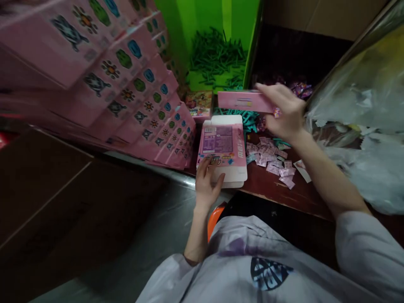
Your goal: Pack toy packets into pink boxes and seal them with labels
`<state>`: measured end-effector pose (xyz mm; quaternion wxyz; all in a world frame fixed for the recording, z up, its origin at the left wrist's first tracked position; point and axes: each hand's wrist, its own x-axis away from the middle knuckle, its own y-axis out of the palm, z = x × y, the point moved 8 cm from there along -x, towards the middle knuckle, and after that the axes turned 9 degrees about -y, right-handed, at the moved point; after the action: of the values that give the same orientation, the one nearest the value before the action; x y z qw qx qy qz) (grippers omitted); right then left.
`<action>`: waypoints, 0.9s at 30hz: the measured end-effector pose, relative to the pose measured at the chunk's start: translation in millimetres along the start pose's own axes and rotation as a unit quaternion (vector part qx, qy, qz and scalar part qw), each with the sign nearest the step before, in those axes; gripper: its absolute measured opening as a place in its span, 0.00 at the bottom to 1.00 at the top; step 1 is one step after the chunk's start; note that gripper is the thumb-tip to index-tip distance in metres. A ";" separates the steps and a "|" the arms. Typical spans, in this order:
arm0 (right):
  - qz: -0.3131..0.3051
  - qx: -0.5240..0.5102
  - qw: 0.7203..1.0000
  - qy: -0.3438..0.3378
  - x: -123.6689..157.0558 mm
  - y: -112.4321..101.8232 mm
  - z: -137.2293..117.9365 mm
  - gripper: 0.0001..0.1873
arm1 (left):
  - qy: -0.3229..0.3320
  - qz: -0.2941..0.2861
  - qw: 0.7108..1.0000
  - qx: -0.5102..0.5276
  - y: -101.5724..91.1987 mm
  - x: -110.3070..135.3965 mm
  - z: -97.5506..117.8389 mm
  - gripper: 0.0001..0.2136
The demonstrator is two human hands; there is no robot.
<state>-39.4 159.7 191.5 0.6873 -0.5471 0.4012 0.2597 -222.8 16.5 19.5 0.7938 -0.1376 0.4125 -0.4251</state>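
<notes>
My right hand (285, 111) grips one end of a narrow-sided pink box (241, 101), raised over the back of the table and pointing left. A small colourful wrapped piece (277, 112) shows by my right fingers. My left hand (207, 181) lies with fingers apart on the lower left part of a flattened pink carton (221, 141). Printed text covers that carton, and its white flaps stick out at both ends. Another white carton edge shows under it at the front.
Stacked pink boxes (142, 105) rise at the left. A green bin (217, 80) holds several green sticks. Small pink sachets (273, 158) lie scattered right of the carton. A printed box (198, 104) stands behind, and a clear plastic bag (362, 147) bulges at the right.
</notes>
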 end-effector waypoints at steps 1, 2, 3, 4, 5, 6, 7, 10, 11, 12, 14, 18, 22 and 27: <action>-0.021 -0.017 1.000 0.003 -7.4 40.6 19.7 0.29 | -0.015 -0.004 1.000 -0.008 1.7 0.8 -7.1 0.17; -0.034 -0.031 0.999 -0.006 -13.5 78.6 34.5 0.29 | -0.033 -0.003 0.999 -0.019 2.7 2.7 -13.4 0.15; -0.049 -0.045 0.998 -0.007 -18.4 114.3 46.7 0.29 | -0.050 0.001 0.998 -0.029 3.3 5.4 -18.7 0.15; -0.060 -0.056 0.997 0.009 -22.3 145.9 57.4 0.29 | -0.066 0.004 0.997 -0.036 3.8 8.3 -23.0 0.14; -0.069 -0.064 0.995 0.019 -25.9 173.2 63.2 0.28 | -0.078 0.007 0.996 -0.040 4.0 11.0 -26.2 0.14; -0.083 -0.070 0.994 0.033 -28.9 197.3 66.2 0.28 | -0.085 0.008 0.995 -0.042 4.4 13.1 -28.4 0.14; -0.102 -0.075 0.991 0.047 -31.2 218.4 66.7 0.27 | -0.089 0.007 0.995 -0.042 4.9 14.4 -30.0 0.14; -0.198 -0.105 0.972 0.078 -32.0 266.8 61.3 0.26 | -0.089 -0.001 0.995 -0.049 6.0 14.0 -32.5 0.13; -0.229 -0.125 0.962 0.082 -30.2 276.6 59.1 0.27 | -0.090 -0.002 0.994 -0.053 5.8 13.0 -33.2 0.13; -0.253 -0.146 0.953 0.086 -27.6 281.7 57.7 0.28 | -0.093 -0.001 0.994 -0.056 5.4 11.9 -33.8 0.13; -0.263 -0.175 0.943 0.109 -19.4 275.7 58.7 0.33 | -0.105 0.008 0.993 -0.057 3.9 9.9 -35.4 0.13; -0.162 -0.097 0.951 0.244 22.7 202.9 60.7 0.28 | -0.148 0.045 0.986 -0.058 3.2 6.9 -40.3 0.15; -0.148 -0.082 0.852 0.495 113.4 145.3 29.4 0.17 | -0.213 0.077 0.972 -0.069 6.6 -1.2 -48.2 0.14; -0.009 -0.189 0.812 0.552 147.1 121.4 -21.1 0.16 | -0.301 0.054 0.952 0.011 11.1 -21.3 -55.6 0.20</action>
<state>-61.7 159.8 0.9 0.2350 -0.7212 0.6513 -0.0215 -265.9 47.3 -9.9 0.9042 -0.2284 0.1568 -0.3250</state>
